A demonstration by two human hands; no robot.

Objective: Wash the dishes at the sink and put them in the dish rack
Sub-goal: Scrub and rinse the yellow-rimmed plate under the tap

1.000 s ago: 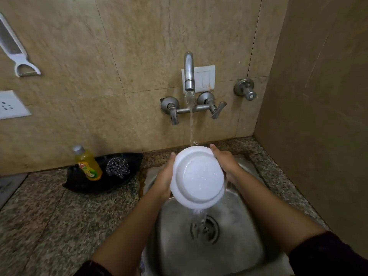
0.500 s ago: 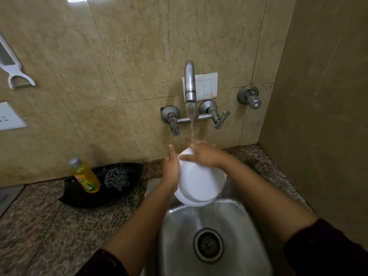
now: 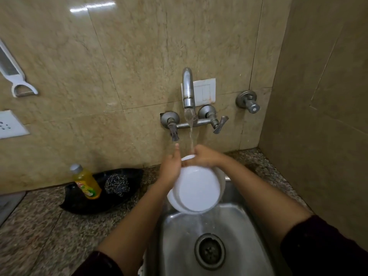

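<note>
White plastic fills the middle of the head view: a round bowl [image 3: 196,189] is held tilted over the steel sink [image 3: 179,236], its underside turned toward the camera. The left hand [image 3: 171,168] clasps the bowl's left edge, fingers behind it and pointing up toward the tap [image 3: 188,90]. The right hand [image 3: 203,158] lies curled over the bowl's top rim, so this grip closes on the bowl too. A stream of water [image 3: 191,134] falls from the tap straight above the two grips and lands where the right hand meets the rim; water runs off the bowl's lower edge into the sink. The drain [image 3: 210,251] sits below the grips, nearer the camera. Both forearms reach up from the bottom of the view, with dark sleeves [image 3: 326,248] pushed back.

Left of the left grip, on the speckled stone table [image 3: 39,226], lies a black dish [image 3: 99,198] carrying a yellow soap bottle [image 3: 86,182] and a steel scrubber [image 3: 116,184] just beside it. Further left on the tiled wall [image 3: 119,56] hangs a white peeler [image 3: 14,76], with a white socket plate [image 3: 10,124] under it. Behind the tap is a white switch plate [image 3: 205,90], and up to the right of the right grip a lone valve [image 3: 248,101] sticks out of the wall.
</note>
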